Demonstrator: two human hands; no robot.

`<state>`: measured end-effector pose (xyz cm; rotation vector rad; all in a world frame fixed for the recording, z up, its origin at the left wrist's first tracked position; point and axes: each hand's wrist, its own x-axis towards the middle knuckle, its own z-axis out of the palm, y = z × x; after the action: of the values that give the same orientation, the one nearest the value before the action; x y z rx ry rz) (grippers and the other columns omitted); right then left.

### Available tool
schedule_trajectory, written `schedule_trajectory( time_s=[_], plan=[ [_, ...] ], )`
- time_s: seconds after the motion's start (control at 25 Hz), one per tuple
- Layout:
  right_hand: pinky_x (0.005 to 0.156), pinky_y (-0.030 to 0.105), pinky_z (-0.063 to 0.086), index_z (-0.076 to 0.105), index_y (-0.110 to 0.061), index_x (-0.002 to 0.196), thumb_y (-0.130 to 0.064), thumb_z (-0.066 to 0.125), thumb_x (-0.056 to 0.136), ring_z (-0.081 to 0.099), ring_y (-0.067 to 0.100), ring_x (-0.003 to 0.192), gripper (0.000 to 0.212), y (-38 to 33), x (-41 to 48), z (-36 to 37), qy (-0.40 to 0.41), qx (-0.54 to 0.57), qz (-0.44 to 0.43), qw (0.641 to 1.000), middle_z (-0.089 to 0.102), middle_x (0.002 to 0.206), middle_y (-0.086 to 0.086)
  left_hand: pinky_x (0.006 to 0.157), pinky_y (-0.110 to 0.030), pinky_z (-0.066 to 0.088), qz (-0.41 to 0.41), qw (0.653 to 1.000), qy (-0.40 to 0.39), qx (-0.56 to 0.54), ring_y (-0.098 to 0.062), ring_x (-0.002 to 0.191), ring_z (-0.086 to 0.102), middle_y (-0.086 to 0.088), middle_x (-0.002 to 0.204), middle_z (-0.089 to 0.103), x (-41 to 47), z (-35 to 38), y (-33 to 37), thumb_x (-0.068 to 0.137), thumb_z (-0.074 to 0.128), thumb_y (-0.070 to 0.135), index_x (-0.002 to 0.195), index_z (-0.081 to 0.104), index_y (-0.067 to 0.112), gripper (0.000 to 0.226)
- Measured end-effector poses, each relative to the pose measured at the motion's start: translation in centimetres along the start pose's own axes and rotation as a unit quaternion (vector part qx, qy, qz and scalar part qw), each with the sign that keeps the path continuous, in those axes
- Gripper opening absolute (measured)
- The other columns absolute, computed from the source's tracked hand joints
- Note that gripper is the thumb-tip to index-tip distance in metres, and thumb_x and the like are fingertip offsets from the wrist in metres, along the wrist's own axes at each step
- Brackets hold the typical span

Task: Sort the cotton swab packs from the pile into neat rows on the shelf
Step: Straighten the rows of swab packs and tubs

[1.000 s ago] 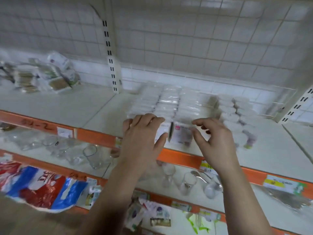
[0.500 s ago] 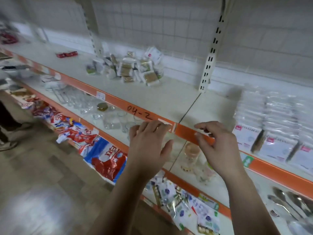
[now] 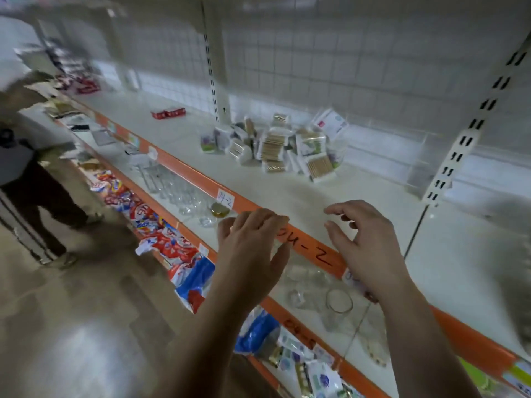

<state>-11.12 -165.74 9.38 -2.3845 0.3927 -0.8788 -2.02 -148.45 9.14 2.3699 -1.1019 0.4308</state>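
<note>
The pile of cotton swab packs (image 3: 281, 145) is heaped at the back of the white shelf (image 3: 287, 191), just right of a slotted upright (image 3: 215, 81) and well apart from both hands. A bare stretch of shelf separates them. The left hand (image 3: 253, 248) is held over the orange edge strip (image 3: 310, 251) with its fingers nearly straight and close together, holding nothing. The right hand (image 3: 365, 248) is raised beside it, its fingers loosely curled and the thumb set apart, also holding nothing.

Two small red boxes (image 3: 168, 112) are seen further left on the same shelf. Clear glasses (image 3: 178, 188) and a glass jar (image 3: 339, 301) are kept on the tier below, and colourful bags (image 3: 172, 245) lower down. The shelf is backed by a wire grid panel (image 3: 316, 58). Another person (image 3: 31, 173) is seen standing on the glossy floor (image 3: 71, 326) at the left.
</note>
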Motion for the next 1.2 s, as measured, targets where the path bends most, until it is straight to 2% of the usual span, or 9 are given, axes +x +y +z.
schedule_trajectory(
  time_s=[0.2, 0.36, 0.52, 0.72, 0.84, 0.96, 1.0, 1.12, 1.2],
  plan=[
    [0.085, 0.024, 0.045, 0.067, -0.024, 0.105, -0.018, 0.064, 0.086, 0.054, 0.007, 0.092, 0.020, 1.2, 7.6, 2.8, 0.019, 0.007, 0.008, 1.000, 0.059, 0.103, -0.014, 0.103, -0.041, 0.028, -0.001, 1.000, -0.002, 0.009, -0.014, 0.123, 0.045, 0.008, 0.128, 0.054, 6.7, 0.8, -4.0, 0.089, 0.052, 0.042, 0.126, 0.055, 0.030, 0.039],
    [0.084, 0.028, 0.046, 0.067, -0.024, 0.101, -0.018, 0.065, 0.085, 0.055, 0.008, 0.094, 0.018, 2.3, 12.4, 4.7, 0.017, -0.005, 0.010, 1.000, 0.060, 0.100, -0.014, 0.098, -0.039, 0.030, -0.002, 1.000, 0.005, 0.005, -0.015, 0.119, 0.049, 0.007, 0.124, 0.057, 10.8, 2.2, -6.7, 0.088, 0.057, 0.040, 0.125, 0.057, 0.027, 0.039],
    [0.075, 0.019, 0.041, 0.067, -0.023, 0.102, -0.018, 0.065, 0.084, 0.053, 0.006, 0.090, 0.019, 3.2, 15.1, 6.0, 0.006, -0.024, 0.031, 0.999, 0.060, 0.103, -0.012, 0.096, -0.038, 0.030, 0.009, 1.000, 0.006, -0.002, -0.015, 0.116, 0.051, 0.007, 0.123, 0.058, 13.7, 3.6, -8.7, 0.088, 0.057, 0.040, 0.123, 0.057, 0.027, 0.038],
    [0.073, 0.006, 0.035, 0.068, -0.024, 0.102, -0.017, 0.065, 0.084, 0.050, -0.001, 0.089, 0.019, 4.2, 17.7, 7.9, 0.028, -0.052, 0.065, 0.996, 0.060, 0.104, -0.013, 0.092, -0.038, 0.032, 0.044, 0.999, 0.004, -0.028, -0.017, 0.110, 0.053, 0.007, 0.119, 0.060, 17.9, 5.7, -11.9, 0.085, 0.046, 0.046, 0.120, 0.059, 0.028, 0.041],
    [0.072, 0.003, 0.035, 0.068, -0.024, 0.099, -0.014, 0.065, 0.083, 0.050, -0.002, 0.084, 0.019, 4.3, 19.2, 9.0, 0.043, -0.066, 0.083, 0.993, 0.060, 0.100, -0.012, 0.091, -0.035, 0.029, 0.077, 0.996, -0.003, -0.048, -0.018, 0.109, 0.055, 0.007, 0.117, 0.060, 20.6, 6.8, -13.8, 0.084, 0.044, 0.046, 0.118, 0.060, 0.028, 0.042],
    [0.072, 0.001, 0.037, 0.069, -0.019, 0.098, -0.010, 0.064, 0.082, 0.053, -0.008, 0.087, 0.019, 3.8, 21.4, 10.3, 0.066, -0.075, 0.095, 0.990, 0.061, 0.099, -0.011, 0.090, -0.037, 0.034, 0.110, 0.992, 0.004, -0.066, -0.019, 0.104, 0.057, 0.007, 0.113, 0.061, 24.0, 7.5, -15.8, 0.084, 0.049, 0.042, 0.114, 0.063, 0.026, 0.038],
    [0.073, 0.002, 0.039, 0.069, -0.019, 0.098, -0.010, 0.064, 0.082, 0.054, -0.009, 0.087, 0.019, 3.7, 22.2, 10.8, 0.075, -0.076, 0.096, 0.990, 0.061, 0.100, -0.011, 0.089, -0.038, 0.036, 0.119, 0.991, 0.006, -0.069, -0.020, 0.103, 0.058, 0.007, 0.112, 0.062, 25.1, 7.7, -16.5, 0.083, 0.051, 0.041, 0.113, 0.063, 0.026, 0.036],
    [0.080, 0.020, 0.046, 0.069, -0.018, 0.100, -0.012, 0.064, 0.083, 0.056, 0.004, 0.088, 0.019, 3.4, 24.4, 12.4, 0.102, -0.096, 0.095, 0.986, 0.062, 0.099, -0.006, 0.089, -0.042, 0.038, 0.133, 0.988, 0.005, -0.080, -0.021, 0.102, 0.058, 0.007, 0.110, 0.062, 27.6, 8.2, -18.3, 0.081, 0.055, 0.039, 0.113, 0.064, 0.028, 0.034],
    [0.082, 0.026, 0.047, 0.069, -0.019, 0.100, -0.011, 0.064, 0.082, 0.057, 0.011, 0.091, 0.020, 3.1, 26.0, 13.8, 0.102, -0.106, 0.089, 0.985, 0.063, 0.098, -0.003, 0.087, -0.041, 0.036, 0.140, 0.986, 0.001, -0.092, -0.021, 0.101, 0.058, 0.007, 0.109, 0.062, 29.0, 8.6, -19.8, 0.080, 0.056, 0.039, 0.112, 0.064, 0.029, 0.034]
  ],
)
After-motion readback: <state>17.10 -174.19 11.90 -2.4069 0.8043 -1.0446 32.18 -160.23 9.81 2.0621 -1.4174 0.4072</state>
